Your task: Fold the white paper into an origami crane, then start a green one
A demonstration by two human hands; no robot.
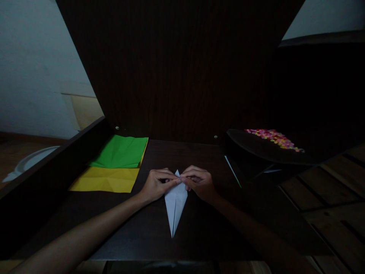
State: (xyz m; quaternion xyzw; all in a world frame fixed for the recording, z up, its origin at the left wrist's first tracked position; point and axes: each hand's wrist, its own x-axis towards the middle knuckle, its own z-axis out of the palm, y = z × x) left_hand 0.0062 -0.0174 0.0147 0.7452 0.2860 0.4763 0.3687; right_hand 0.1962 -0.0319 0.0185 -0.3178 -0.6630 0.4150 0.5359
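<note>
A white folded paper (174,207) in a long kite shape lies on the dark wooden surface, one point toward me and the other away. A seam runs down its middle. My left hand (158,184) pinches its upper part from the left, thumb and index finger close together near the seam. From the right, my right hand (201,182) pinches the same area, its fingertips touching or nearly touching those of the left. The fingertips cover part of the paper's upper section, and its far tip shows just beyond them.
Left of my hands lie a green sheet (122,152) and a yellow sheet (104,180), both creased. A dark side board (57,163) borders the surface on the left. Pink and yellow small pieces (275,139) sit on a dark curved shelf at right. A tall dark panel (182,68) stands behind.
</note>
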